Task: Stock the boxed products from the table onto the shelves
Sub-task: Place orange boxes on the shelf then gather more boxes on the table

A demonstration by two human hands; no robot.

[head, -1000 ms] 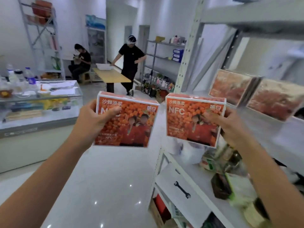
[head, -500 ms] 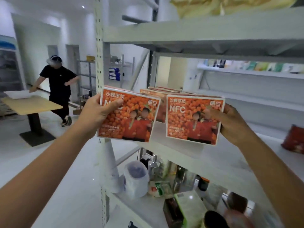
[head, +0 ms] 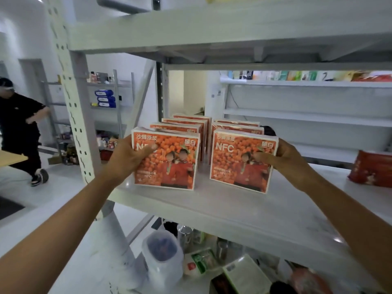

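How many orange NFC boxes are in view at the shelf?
7. Four in the left row, the left front box in the left hand; three in the right row, the right front box in the right hand. Others may be hidden behind them.

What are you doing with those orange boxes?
A person is stocking a white metal shelf. The left hand holds one flat orange printed box, and the right hand holds a matching orange box. Both boxes stand upright and seem to rest on the shelf. One is in front of the left row of identical boxes, the other in front of the right row. Neither grip has let go yet.
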